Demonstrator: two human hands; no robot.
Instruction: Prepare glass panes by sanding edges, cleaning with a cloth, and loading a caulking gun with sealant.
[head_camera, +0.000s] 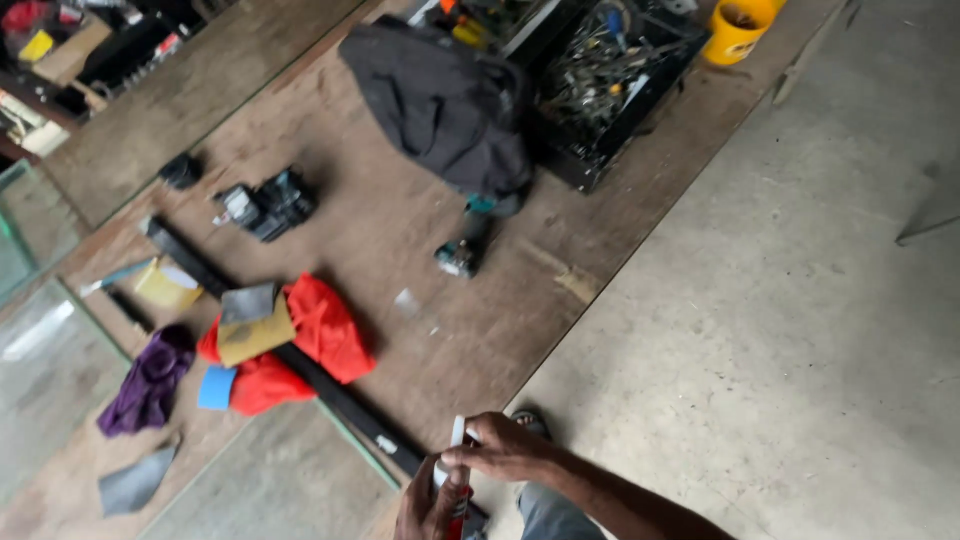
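White-capped spray can held upright over plywood floor; left hand wraps its body, right hand fingers pinch the cap. Red cloth lies near.

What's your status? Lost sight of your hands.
Left hand grips white-and-red tube. Right hand pinches its top. Long black bar beside it.

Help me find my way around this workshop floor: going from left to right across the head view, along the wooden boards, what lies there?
Purple cloth → blue tape roll → red cloth → small cordless drill → black crate of tools → yellow bucket.
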